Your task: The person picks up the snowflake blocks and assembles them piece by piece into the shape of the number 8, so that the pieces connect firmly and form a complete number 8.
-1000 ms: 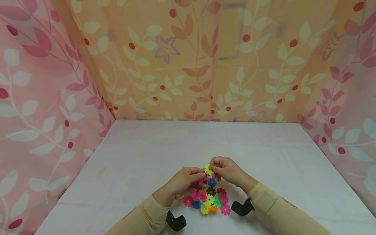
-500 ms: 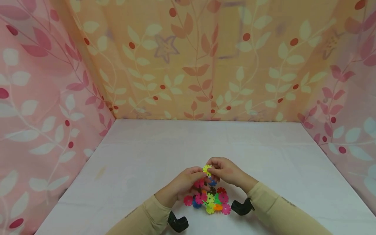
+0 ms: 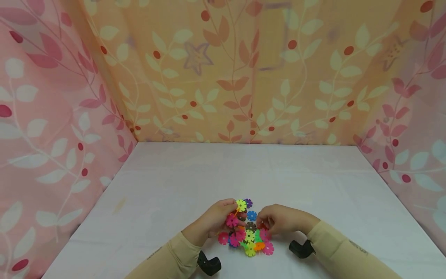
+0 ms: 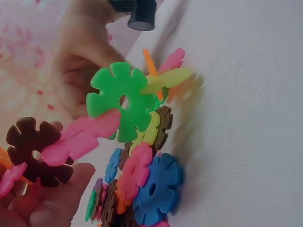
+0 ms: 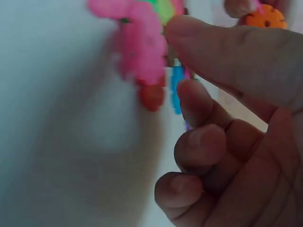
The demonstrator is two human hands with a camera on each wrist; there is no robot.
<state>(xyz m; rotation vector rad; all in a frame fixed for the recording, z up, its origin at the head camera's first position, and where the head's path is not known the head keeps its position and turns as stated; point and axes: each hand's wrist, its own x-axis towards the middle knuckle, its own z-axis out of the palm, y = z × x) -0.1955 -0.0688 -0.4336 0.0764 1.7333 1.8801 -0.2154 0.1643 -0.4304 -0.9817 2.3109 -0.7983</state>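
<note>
My left hand (image 3: 214, 219) holds a joined string of flower-shaped plastic interlocking discs, with a yellow disc (image 3: 241, 205) at its top and a pink disc (image 3: 232, 220) lower down. In the left wrist view, a brown disc (image 4: 21, 137), a pink disc (image 4: 78, 137) and a green disc (image 4: 106, 90) of it are slotted together. My right hand (image 3: 287, 217) is at the right side of the disc cluster on the table. The right wrist view shows its thumb and loosely bent fingers apart with nothing between them, close to a pink disc (image 5: 147, 47).
Several more discs lie clustered below the hands, among them a yellow disc (image 3: 249, 236), a blue disc (image 3: 251, 216) and a brown disc (image 3: 250, 226). Black wrist mounts (image 3: 210, 264) hang under both sleeves. Patterned cloth (image 3: 226, 77) walls the white table (image 3: 174, 170) on three sides.
My right hand has let go of the yellow disc and moved down and right to the cluster's right side. The left hand keeps the string, whose yellow disc has shifted slightly left.
</note>
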